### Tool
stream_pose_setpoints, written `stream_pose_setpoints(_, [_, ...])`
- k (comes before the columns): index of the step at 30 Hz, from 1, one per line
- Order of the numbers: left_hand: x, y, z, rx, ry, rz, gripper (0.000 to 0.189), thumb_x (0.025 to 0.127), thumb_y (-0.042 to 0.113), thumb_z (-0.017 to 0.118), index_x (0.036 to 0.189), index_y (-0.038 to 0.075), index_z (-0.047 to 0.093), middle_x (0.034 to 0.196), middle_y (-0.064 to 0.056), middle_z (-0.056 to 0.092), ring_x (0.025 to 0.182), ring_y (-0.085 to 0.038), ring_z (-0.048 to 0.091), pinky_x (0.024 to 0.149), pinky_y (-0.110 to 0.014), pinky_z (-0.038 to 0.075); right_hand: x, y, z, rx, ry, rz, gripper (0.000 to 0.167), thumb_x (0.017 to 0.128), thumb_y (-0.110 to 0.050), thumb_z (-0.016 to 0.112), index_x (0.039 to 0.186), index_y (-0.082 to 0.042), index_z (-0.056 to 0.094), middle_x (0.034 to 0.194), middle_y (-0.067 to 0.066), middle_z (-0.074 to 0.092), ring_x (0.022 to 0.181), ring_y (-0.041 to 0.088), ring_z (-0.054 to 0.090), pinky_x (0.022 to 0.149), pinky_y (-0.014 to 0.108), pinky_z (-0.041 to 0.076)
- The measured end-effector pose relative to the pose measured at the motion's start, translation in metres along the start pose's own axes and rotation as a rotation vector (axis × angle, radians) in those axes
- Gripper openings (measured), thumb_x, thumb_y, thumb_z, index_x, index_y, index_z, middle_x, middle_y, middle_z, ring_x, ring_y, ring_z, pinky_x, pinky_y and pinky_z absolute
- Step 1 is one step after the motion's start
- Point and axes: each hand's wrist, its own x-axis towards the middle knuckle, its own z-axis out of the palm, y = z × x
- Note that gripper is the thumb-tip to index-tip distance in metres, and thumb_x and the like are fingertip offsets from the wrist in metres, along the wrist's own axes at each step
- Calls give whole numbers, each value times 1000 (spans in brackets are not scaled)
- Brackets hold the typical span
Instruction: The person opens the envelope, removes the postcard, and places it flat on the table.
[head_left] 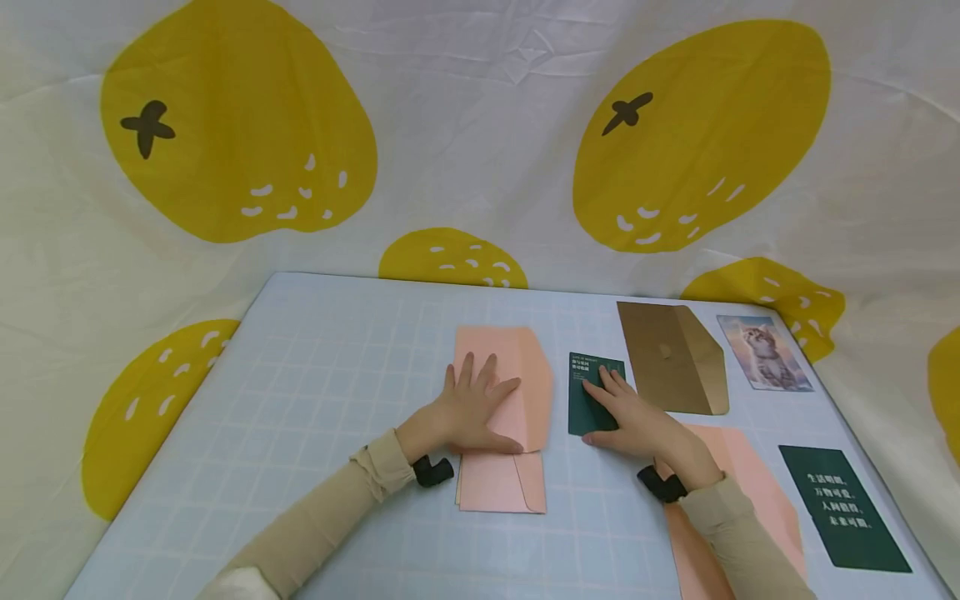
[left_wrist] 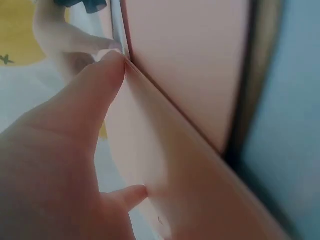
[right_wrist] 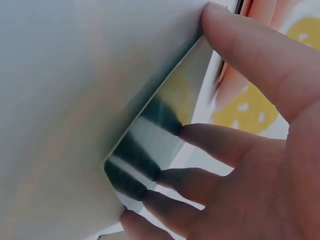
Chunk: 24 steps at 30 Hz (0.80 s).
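While the left hand (head_left: 471,414) lies spread on a pink envelope (head_left: 532,379), the right hand (head_left: 637,422), fingers apart, touches a green card (head_left: 588,410) lying under its fingertips on the table (head_left: 337,358).

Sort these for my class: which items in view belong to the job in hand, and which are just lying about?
Likely in the job:
overlapping pink envelopes, left hand on the upper one
green card under the right hand

Apparently lying about:
brown envelope
kitten card
lower-right pink envelope
far-right green card
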Motion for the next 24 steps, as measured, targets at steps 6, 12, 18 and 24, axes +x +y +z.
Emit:
stream_pose_setpoints(6, [0, -19, -4, -66, 17, 10, 109, 73, 79, 64, 159, 26, 22, 165, -18, -3, 146, -50, -10, 110, -70, 4, 12, 4, -5, 24, -21, 10, 88, 88, -41, 74, 154, -2, 31, 160, 31, 8, 145, 53, 6, 105, 71, 22])
stream_pose_setpoints(12, [-5, -35, -8, -130, 9, 35, 107, 75, 75, 66, 159, 25, 22, 165, -18, -6, 146, -49, -14, 111, -68, -1, 18, 7, -7, 58, -23, 6, 88, 89, -41, 74, 155, -3, 30, 161, 30, 6, 146, 52, 3, 106, 72, 19])
stream_pose_setpoints(18, [-5, -54, -8, -147, -1, 65, 109, 75, 76, 66, 160, 27, 19, 165, -14, -10, 146, -45, -19, 113, -65, -6, 27, 10, -8, 64, -26, 19, 88, 89, -43, 73, 156, -6, 29, 162, 28, 4, 147, 50, 2, 106, 72, 19])
stream_pose_setpoints(24, [-5, -69, -9, -155, -2, 72, 109, 76, 74, 67, 160, 26, 18, 165, -14, -12, 145, -45, -21, 113, -64, -8, 36, 15, -10, 78, -13, 2, 87, 90, -43, 72, 156, -7, 29, 162, 26, 4, 147, 49, 3, 108, 70, 20])
